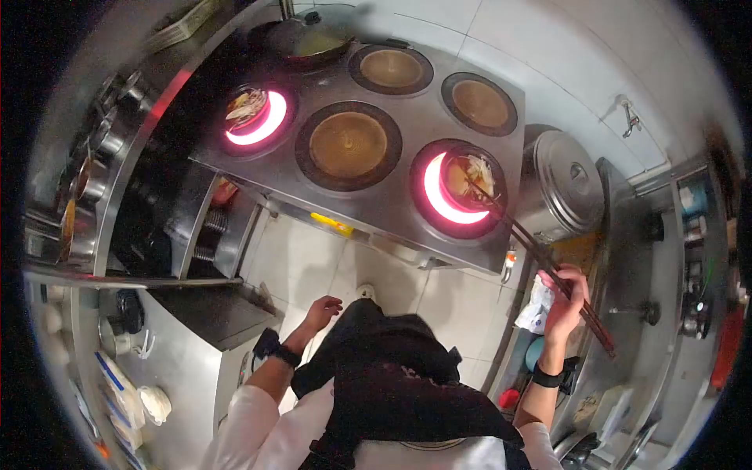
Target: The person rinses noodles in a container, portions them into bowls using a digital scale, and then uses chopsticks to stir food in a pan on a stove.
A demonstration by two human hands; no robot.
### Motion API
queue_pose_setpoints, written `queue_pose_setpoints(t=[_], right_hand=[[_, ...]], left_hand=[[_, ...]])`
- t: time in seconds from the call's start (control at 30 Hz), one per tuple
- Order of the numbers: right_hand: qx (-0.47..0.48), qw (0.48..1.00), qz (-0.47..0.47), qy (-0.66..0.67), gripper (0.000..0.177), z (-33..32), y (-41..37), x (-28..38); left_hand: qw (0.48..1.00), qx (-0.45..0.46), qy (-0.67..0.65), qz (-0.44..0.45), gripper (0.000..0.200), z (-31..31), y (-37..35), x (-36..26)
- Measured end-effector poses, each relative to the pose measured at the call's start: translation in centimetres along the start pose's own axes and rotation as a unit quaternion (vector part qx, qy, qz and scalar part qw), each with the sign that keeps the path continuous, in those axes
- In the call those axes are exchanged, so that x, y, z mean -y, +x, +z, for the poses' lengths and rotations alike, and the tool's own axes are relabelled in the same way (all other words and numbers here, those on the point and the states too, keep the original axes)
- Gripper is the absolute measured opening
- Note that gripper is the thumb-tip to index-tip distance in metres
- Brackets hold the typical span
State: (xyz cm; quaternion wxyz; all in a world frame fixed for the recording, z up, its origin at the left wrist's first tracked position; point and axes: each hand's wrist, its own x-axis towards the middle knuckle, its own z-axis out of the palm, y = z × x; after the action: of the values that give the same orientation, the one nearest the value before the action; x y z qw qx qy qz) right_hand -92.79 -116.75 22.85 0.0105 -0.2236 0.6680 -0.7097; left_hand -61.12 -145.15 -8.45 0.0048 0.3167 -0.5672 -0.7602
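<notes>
My right hand (565,301) is closed around a pair of long dark chopsticks (540,254). Their tips reach into a small pot (471,177) with pale food in liquid, on the glowing front right burner (445,205). My left hand (323,312) hangs over the floor beside my leg, its fingers a little apart, holding nothing. A second small pot (247,111) with food stands on the glowing burner (271,125) at the left of the stove.
A covered dark pan (301,41) sits at the stove's back left. Three unlit burners lie between. Right of the stove (376,202) stands a large lidded steel pot (565,176). Steel counters flank both sides, with pans (94,180) on the left shelf. A tap (630,117) is on the wall.
</notes>
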Motion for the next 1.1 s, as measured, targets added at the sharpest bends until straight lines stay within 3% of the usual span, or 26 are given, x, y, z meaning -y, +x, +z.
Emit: queue_pose_setpoints(t=[0.03, 0.1, 0.17, 0.2, 0.23, 0.27, 0.3, 0.37, 0.4, 0.43, 0.5, 0.53, 0.6, 0.63, 0.7, 0.73, 0.77, 0.83, 0.9, 0.97, 1.0, 1.1], right_hand=[[-0.004, 1.000, 0.007, -0.025, 0.034, -0.4, 1.3, -1.0], [0.007, 0.996, 0.044, -0.083, 0.024, 0.3, 3.4, -1.5], [0.045, 0.994, 0.052, -0.085, 0.013, 0.6, 5.7, -2.7], [0.060, 0.992, 0.074, -0.081, 0.012, 0.6, 6.8, -3.3], [0.075, 0.990, 0.094, -0.075, 0.011, 0.7, 7.9, -4.3], [0.091, 0.991, 0.070, -0.075, 0.011, 0.8, 9.0, -5.5], [0.109, 0.987, 0.070, -0.089, 0.010, 1.0, 10.3, -6.7], [0.127, 0.981, 0.110, -0.094, 0.014, 0.8, 12.4, -9.6], [0.145, 0.979, 0.115, -0.090, 0.014, 0.8, 13.3, -10.5], [0.160, 0.978, 0.132, -0.032, 0.016, 0.7, 14.1, -11.3], [0.195, 0.968, 0.155, 0.030, 0.019, 0.2, 16.0, -12.3], [0.187, 0.971, 0.150, 0.014, 0.024, -0.6, 17.0, -12.4], [0.170, 0.977, 0.130, 0.019, 0.034, -1.8, 18.6, -12.6], [0.184, 0.972, 0.144, 0.019, 0.034, -2.8, 19.3, -12.9], [0.251, 0.965, 0.077, -0.022, 0.033, -3.8, 21.3, -13.7], [0.245, 0.963, 0.111, 0.024, 0.032, -2.8, 21.3, -12.2], [0.253, 0.960, 0.115, 0.027, 0.032, -2.5, 21.9, -12.3], [0.288, 0.953, 0.094, 0.018, 0.031, -2.5, 22.5, -12.5], [0.276, 0.957, 0.085, 0.018, 0.030, -2.6, 22.8, -12.3], [0.259, 0.962, 0.079, 0.014, 0.029, -2.5, 22.3, -11.4], [0.271, 0.959, 0.085, 0.010, 0.029, -2.0, 22.2, -10.7], [0.292, 0.953, 0.074, 0.005, 0.030, -1.3, 21.8, -10.2]], left_hand=[[0.996, -0.002, -0.055, -0.063, 0.023, -0.5, 2.0, 1.5], [0.982, -0.010, 0.137, -0.126, 0.022, -2.3, 5.0, 6.3], [0.890, -0.041, 0.453, -0.028, 0.019, -2.9, 6.2, 8.8], [0.917, -0.047, 0.385, -0.092, 0.016, -3.1, 7.3, 10.5], [0.907, -0.080, 0.393, -0.125, 0.017, -2.4, 8.1, 10.7], [0.981, -0.008, 0.157, -0.111, 0.018, -1.9, 8.2, 8.3], [0.990, 0.063, -0.092, -0.087, 0.019, -1.7, 7.9, 7.5], [0.983, -0.130, 0.123, -0.027, 0.021, 1.4, 9.1, 8.8], [0.979, -0.165, 0.117, 0.008, 0.024, 3.3, 8.1, 7.0], [0.986, -0.167, -0.012, 0.008, 0.025, 4.9, 6.8, 5.2], [0.951, -0.268, 0.092, -0.124, 0.024, 8.2, 5.3, 3.0], [0.946, -0.283, 0.079, -0.135, 0.024, 10.5, 4.2, 2.5], [0.914, -0.298, 0.174, -0.212, 0.024, 13.8, 2.5, 2.5], [0.910, -0.305, 0.166, -0.227, 0.024, 15.6, 1.2, 3.6], [0.904, -0.274, 0.246, -0.218, 0.025, 18.3, -0.5, 7.5], [0.927, -0.288, 0.152, -0.183, 0.028, 19.4, -1.5, 9.0], [0.925, -0.296, 0.148, -0.188, 0.028, 20.3, -2.1, 8.6], [0.905, -0.334, -0.177, -0.195, 0.029, 21.5, -3.4, 7.8], [0.887, -0.358, -0.187, -0.224, 0.029, 21.9, -3.5, 7.5], [0.907, -0.362, -0.144, -0.161, 0.028, 22.2, -4.0, 8.1], [0.913, -0.340, -0.191, -0.120, 0.027, 22.0, -3.9, 8.9], [0.921, -0.342, -0.093, -0.161, 0.027, 21.6, -1.9, 8.4]])
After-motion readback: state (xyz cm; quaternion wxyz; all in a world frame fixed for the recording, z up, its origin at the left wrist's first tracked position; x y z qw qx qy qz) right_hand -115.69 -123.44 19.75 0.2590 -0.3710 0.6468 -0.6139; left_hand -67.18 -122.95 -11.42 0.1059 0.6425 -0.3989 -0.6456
